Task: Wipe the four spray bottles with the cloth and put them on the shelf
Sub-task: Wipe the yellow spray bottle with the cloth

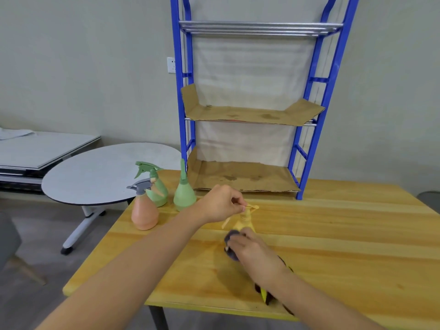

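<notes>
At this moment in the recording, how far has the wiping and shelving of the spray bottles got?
Nothing looks shelved: the blue shelf holds only cardboard liners. In hand: the left hand pinches the yellow spray bottle by its top while the right hand presses the dark cloth against it. Left: the orange bottle and two green bottles stand on the wooden table, wiped or not I cannot tell.

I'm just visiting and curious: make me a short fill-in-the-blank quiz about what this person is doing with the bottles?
1. The left hand pinches the top of the ____ spray bottle.
2. The right hand presses a dark ____ against that bottle.
3. The number of bottles standing on the blue shelf is ____.
4. Beside the peach bottle stand ____ green bottles.

Missing words: yellow; cloth; zero; two
</notes>
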{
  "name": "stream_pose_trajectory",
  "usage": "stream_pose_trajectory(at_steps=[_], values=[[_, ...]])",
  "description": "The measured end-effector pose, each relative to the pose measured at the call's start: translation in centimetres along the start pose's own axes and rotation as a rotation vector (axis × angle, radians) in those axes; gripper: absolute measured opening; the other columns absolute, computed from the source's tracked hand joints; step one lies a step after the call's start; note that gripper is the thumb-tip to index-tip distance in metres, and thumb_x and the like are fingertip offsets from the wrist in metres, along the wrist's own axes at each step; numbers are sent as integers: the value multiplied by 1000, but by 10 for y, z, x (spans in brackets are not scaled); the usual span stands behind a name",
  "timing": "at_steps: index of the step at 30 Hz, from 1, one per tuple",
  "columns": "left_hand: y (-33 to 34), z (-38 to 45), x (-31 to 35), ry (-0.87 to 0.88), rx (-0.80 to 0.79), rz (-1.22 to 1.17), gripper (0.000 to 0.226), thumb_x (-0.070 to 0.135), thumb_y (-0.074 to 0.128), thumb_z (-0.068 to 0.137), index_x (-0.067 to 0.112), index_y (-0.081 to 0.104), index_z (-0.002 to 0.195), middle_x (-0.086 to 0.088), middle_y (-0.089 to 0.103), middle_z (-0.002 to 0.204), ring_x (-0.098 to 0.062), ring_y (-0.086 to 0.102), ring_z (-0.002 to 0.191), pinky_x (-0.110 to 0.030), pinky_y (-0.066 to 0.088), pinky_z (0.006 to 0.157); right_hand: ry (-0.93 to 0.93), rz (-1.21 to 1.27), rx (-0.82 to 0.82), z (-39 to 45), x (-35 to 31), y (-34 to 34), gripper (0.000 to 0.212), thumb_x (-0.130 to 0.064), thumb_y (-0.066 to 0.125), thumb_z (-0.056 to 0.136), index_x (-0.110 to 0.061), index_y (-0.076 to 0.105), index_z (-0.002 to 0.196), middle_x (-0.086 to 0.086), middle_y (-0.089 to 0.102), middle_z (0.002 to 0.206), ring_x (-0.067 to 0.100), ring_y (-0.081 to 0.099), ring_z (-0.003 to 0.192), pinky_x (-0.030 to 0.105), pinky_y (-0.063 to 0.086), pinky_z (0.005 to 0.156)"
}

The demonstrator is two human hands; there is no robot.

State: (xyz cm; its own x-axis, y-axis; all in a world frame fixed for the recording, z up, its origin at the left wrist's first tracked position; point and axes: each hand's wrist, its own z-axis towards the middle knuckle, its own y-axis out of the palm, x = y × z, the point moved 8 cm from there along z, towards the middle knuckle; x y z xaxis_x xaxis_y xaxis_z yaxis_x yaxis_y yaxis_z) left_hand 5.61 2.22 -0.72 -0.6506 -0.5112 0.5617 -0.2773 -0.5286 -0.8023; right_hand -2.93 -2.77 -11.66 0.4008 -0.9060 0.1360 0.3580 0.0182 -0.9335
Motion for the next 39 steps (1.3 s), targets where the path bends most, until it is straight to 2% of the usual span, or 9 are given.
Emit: stream_pose_trajectory(at_steps=[3, 7, 9, 14, 18, 23, 26, 31, 39], values=[[-1, 0, 0, -3, 4, 2, 13, 21, 73, 91, 14, 81, 99, 7, 75, 88, 2, 59, 74, 0, 39, 68, 85, 98, 176, 6, 16, -27, 45, -4, 73, 70, -9, 64, 114, 0, 60, 117, 21, 51, 109, 30, 47, 95], [1, 2, -2, -10, -25, -10, 13, 22, 75, 91, 16, 81, 100, 15, 71, 84, 7, 58, 73, -1, 39, 65, -75, -88, 26, -19, -17, 2, 15, -13, 58, 84, -15, 67, 96, -5, 59, 99, 16, 54, 95, 26, 50, 86], [1, 1, -2, -11, -34, -11, 12, 22, 74, 91, 17, 80, 100, 21, 66, 78, 10, 56, 69, -2, 39, 63, -54, -50, 2, -32, -19, 12, 26, -17, 44, 86, -18, 69, 95, -7, 61, 99, 15, 57, 97, 26, 53, 83], [1, -2, -1, -2, -9, -27, 12, 21, 73, 92, 16, 80, 100, 23, 60, 69, 13, 55, 63, -4, 38, 61, 119, 71, 113, -45, -14, -4, 24, -45, 65, 83, -29, 70, 100, -11, 60, 120, 14, 53, 113, 32, 50, 90], [2, -3, -1, -16, 0, -37, 13, 21, 72, 93, 18, 80, 102, 21, 64, 75, 8, 57, 68, -3, 39, 63, 326, 87, 137, -52, -3, -2, 38, -41, 75, 76, -30, 61, 110, -8, 55, 122, 20, 53, 107, 38, 52, 84], [2, -3, -2, -29, -12, -35, 14, 21, 71, 94, 18, 79, 104, 14, 69, 85, 8, 58, 72, 0, 39, 61, 263, 112, 121, -57, -10, 8, 50, -17, 84, 62, -31, 61, 104, -11, 56, 112, 20, 55, 99, 36, 48, 82], [2, -1, -4, -39, -17, -50, 14, 21, 71, 94, 17, 79, 105, 17, 67, 81, 16, 56, 63, -1, 38, 59, 270, 175, 232, -59, 5, -7, 49, -9, 84, 63, -28, 65, 104, -14, 57, 115, 18, 56, 98, 34, 50, 78], [5, 2, -5, -32, -61, -62, 14, 22, 72, 93, 18, 80, 104, 20, 66, 76, 17, 55, 63, -1, 38, 59, 322, 286, 497, -54, 37, -54, 48, -1, 80, 69, -14, 68, 114, -3, 59, 124, 17, 53, 109, 31, 46, 94], [7, 5, -11, -37, -77, -57, 10, 26, 74, 92, 26, 80, 100, 9, 78, 98, 4, 65, 81, -13, 48, 71, 13, 97, 225, -49, 15, -24, 38, -5, 78, 67, -19, 60, 97, 0, 57, 117, 23, 51, 101, 37, 51, 76]])
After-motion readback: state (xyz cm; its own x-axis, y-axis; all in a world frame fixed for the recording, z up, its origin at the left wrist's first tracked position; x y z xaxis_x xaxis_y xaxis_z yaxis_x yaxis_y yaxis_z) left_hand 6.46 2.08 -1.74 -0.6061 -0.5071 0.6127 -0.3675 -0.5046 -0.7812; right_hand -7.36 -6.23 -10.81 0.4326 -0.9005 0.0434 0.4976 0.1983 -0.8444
